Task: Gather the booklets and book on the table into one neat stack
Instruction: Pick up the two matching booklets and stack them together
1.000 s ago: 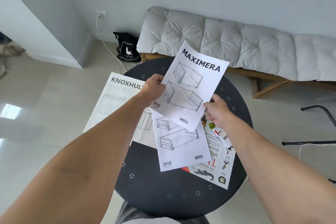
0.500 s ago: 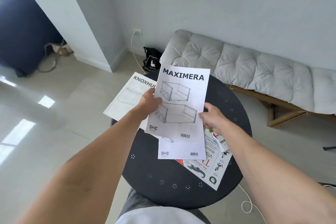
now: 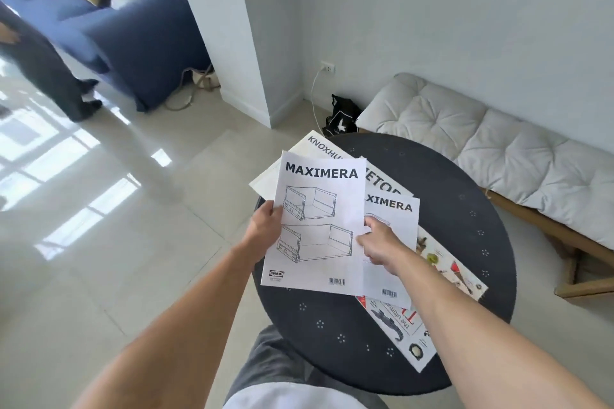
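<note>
My left hand (image 3: 265, 226) grips the left edge of a white MAXIMERA booklet (image 3: 319, 229), and my right hand (image 3: 380, 241) pinches its right edge. I hold it above the left part of the round black table (image 3: 465, 209). Under it lie a second MAXIMERA booklet (image 3: 395, 219), a booklet with partly hidden lettering (image 3: 382, 184), and a KNOXHULT booklet (image 3: 319, 146) that overhangs the table's far left rim. A colourful book (image 3: 445, 272) lies at the bottom of the pile, sticking out to the right and front.
A bench with grey cushions (image 3: 481, 139) stands against the wall beyond the table. A black bag (image 3: 342, 116) and a plugged-in cable (image 3: 314, 93) sit on the floor by the wall. A blue sofa (image 3: 116, 20) and a person's legs (image 3: 43, 70) are far left.
The held MAXIMERA booklet has shifted left off the pile, uncovering the second MAXIMERA booklet and the one behind it. The camera has tilted up and left.
</note>
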